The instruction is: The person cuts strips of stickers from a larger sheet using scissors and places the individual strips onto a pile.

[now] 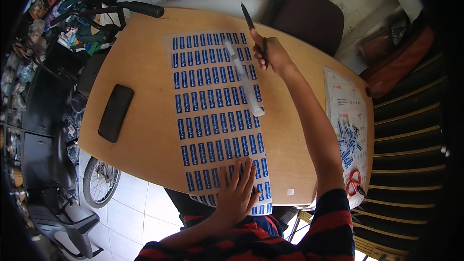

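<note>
A long sheet (pixel 203 99) of blue rectangular labels in rows lies on the wooden table, its near end hanging over the edge by my body. My left hand (pixel 235 193) rests flat on its near part, fingers stretched out, holding nothing. Above the table's far side, my right hand (pixel 274 55) is closed around black-handled scissors (pixel 248 15). Their dark blades point up and away to the left, beyond the sheet's far right corner; a black finger loop shows by my fingers. A translucent plastic strip (pixel 245 79) lies slanted across the sheet's right side.
A black phone (pixel 116 113) lies at left. On the right, a white printed sheet (pixel 340 89) carries loose cut labels (pixel 349 142), with red-handled scissors (pixel 354 182) nearby. A handlebar (pixel 145 8) reaches over the far left edge. A dark chair (pixel 309 19) stands behind the table.
</note>
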Action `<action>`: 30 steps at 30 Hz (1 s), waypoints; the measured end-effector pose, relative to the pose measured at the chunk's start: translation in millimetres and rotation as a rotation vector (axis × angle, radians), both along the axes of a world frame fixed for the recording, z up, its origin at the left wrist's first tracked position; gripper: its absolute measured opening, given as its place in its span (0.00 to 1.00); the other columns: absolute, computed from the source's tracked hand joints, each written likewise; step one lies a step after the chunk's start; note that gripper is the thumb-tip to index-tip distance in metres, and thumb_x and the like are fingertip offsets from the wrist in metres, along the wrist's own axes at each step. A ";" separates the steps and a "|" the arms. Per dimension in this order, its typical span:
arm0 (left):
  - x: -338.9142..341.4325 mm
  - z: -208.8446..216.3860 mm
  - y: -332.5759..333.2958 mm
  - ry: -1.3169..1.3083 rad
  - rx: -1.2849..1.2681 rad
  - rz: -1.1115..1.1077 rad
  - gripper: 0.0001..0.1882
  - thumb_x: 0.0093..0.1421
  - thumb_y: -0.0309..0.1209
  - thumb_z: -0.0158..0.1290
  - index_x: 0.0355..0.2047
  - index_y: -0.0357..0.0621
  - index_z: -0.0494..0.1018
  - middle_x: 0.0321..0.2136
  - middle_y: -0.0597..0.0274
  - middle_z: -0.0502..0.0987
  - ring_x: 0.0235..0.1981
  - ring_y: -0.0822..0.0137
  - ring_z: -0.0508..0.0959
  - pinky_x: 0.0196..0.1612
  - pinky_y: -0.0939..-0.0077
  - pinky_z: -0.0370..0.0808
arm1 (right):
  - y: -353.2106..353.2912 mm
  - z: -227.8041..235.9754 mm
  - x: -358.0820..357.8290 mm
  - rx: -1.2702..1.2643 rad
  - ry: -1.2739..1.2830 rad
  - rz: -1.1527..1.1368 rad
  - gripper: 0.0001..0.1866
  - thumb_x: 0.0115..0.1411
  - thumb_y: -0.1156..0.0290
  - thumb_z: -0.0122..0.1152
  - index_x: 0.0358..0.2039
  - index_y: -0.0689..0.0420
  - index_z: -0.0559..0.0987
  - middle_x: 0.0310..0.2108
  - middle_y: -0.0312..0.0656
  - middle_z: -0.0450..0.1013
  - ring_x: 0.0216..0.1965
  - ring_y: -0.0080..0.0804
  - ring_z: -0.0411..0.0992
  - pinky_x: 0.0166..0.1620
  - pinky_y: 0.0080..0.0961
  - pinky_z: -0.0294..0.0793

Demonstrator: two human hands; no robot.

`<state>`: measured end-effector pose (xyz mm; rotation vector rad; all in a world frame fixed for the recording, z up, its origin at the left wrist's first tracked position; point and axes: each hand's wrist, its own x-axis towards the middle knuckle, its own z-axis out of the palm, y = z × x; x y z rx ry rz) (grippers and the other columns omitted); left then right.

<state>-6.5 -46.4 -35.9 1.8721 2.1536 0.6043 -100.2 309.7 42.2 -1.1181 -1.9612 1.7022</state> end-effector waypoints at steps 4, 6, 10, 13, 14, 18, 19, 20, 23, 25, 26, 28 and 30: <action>-1.1 6.8 2.3 -0.052 -0.020 -0.003 0.40 0.61 0.48 0.54 0.65 0.32 0.61 0.68 0.42 0.56 0.70 0.41 0.52 0.66 0.29 0.47 | -32.3 25.8 48.9 0.029 0.107 0.063 0.34 0.64 0.36 0.54 0.22 0.60 0.72 0.12 0.31 0.61 0.09 0.19 0.61 0.13 0.18 0.61; -7.4 13.2 1.3 -0.110 0.011 -0.025 0.38 0.62 0.48 0.53 0.65 0.33 0.61 0.68 0.41 0.56 0.69 0.41 0.54 0.66 0.30 0.46 | -56.3 33.5 84.9 0.010 0.122 0.096 0.34 0.64 0.36 0.52 0.25 0.60 0.72 0.12 0.31 0.61 0.08 0.19 0.61 0.13 0.18 0.60; -43.2 16.6 11.9 -0.406 0.181 0.051 0.26 0.63 0.36 0.54 0.61 0.41 0.68 0.65 0.43 0.62 0.66 0.42 0.59 0.66 0.41 0.53 | -106.6 28.7 157.2 -0.026 0.140 0.180 0.36 0.63 0.33 0.51 0.27 0.61 0.72 0.13 0.31 0.63 0.10 0.18 0.63 0.14 0.17 0.60; -81.9 24.1 53.5 0.014 0.335 0.109 0.23 0.63 0.31 0.55 0.58 0.43 0.71 0.62 0.49 0.65 0.65 0.44 0.61 0.64 0.44 0.58 | -150.6 22.2 218.3 -0.047 0.126 0.178 0.39 0.59 0.29 0.51 0.29 0.62 0.73 0.16 0.31 0.65 0.12 0.18 0.65 0.16 0.17 0.62; -93.9 18.6 72.7 0.143 0.373 0.116 0.24 0.62 0.31 0.56 0.59 0.44 0.70 0.62 0.51 0.65 0.65 0.44 0.61 0.64 0.43 0.58 | -165.6 19.5 235.3 -0.070 0.161 0.178 0.40 0.58 0.28 0.51 0.29 0.61 0.72 0.16 0.32 0.65 0.13 0.18 0.65 0.17 0.17 0.63; -126.8 3.3 114.5 0.321 0.394 0.061 0.12 0.60 0.27 0.59 0.45 0.43 0.77 0.46 0.52 0.77 0.57 0.50 0.70 0.62 0.41 0.60 | -215.8 3.4 291.2 -0.160 0.214 0.207 0.42 0.56 0.25 0.50 0.31 0.60 0.71 0.19 0.33 0.65 0.16 0.19 0.66 0.20 0.17 0.64; -129.4 3.3 114.3 0.350 0.377 0.034 0.10 0.59 0.26 0.60 0.42 0.42 0.79 0.41 0.53 0.80 0.53 0.52 0.74 0.60 0.41 0.61 | -227.9 0.9 301.7 -0.218 0.239 0.201 0.41 0.56 0.25 0.50 0.32 0.60 0.71 0.19 0.33 0.65 0.16 0.19 0.66 0.20 0.17 0.64; -120.8 10.0 109.6 0.244 0.383 0.008 0.07 0.59 0.26 0.60 0.39 0.42 0.78 0.36 0.55 0.80 0.50 0.53 0.76 0.58 0.45 0.63 | -237.3 -10.8 314.2 -0.224 0.233 0.214 0.42 0.55 0.25 0.51 0.32 0.60 0.71 0.19 0.33 0.65 0.16 0.19 0.66 0.20 0.17 0.64; -71.2 39.0 94.5 -0.053 0.462 -0.132 0.04 0.59 0.26 0.60 0.35 0.42 0.79 0.22 0.61 0.79 0.30 0.59 0.78 0.47 0.62 0.67 | -274.4 -14.7 348.8 -0.280 0.217 0.106 0.46 0.52 0.23 0.52 0.34 0.65 0.72 0.19 0.36 0.68 0.16 0.21 0.69 0.21 0.15 0.66; -34.9 48.2 76.7 -0.216 0.473 -0.219 0.04 0.58 0.25 0.61 0.34 0.41 0.78 0.20 0.60 0.78 0.26 0.59 0.76 0.43 0.64 0.67 | -290.8 -30.2 375.4 -0.287 0.182 0.119 0.46 0.52 0.23 0.52 0.34 0.65 0.73 0.19 0.36 0.68 0.17 0.21 0.70 0.21 0.15 0.67; -22.0 52.0 68.4 -0.296 0.477 -0.261 0.04 0.57 0.24 0.61 0.34 0.41 0.78 0.20 0.59 0.77 0.24 0.59 0.76 0.42 0.66 0.67 | -296.4 -36.6 387.7 -0.291 0.168 0.126 0.46 0.52 0.23 0.52 0.34 0.65 0.73 0.19 0.36 0.68 0.17 0.21 0.70 0.21 0.15 0.67; -8.8 56.0 47.8 -0.464 0.378 -0.257 0.04 0.60 0.24 0.60 0.34 0.37 0.78 0.20 0.60 0.78 0.20 0.68 0.77 0.32 0.73 0.71 | -309.1 -45.1 398.7 -0.312 0.214 0.086 0.42 0.53 0.28 0.59 0.33 0.64 0.74 0.23 0.39 0.73 0.20 0.21 0.72 0.22 0.17 0.70; 7.9 60.9 22.9 -0.765 0.199 -0.171 0.05 0.62 0.24 0.59 0.34 0.33 0.78 0.18 0.60 0.78 0.18 0.73 0.77 0.27 0.77 0.72 | -321.4 -51.0 397.7 -0.289 0.274 0.032 0.38 0.54 0.33 0.64 0.33 0.64 0.74 0.25 0.41 0.75 0.21 0.21 0.72 0.22 0.17 0.70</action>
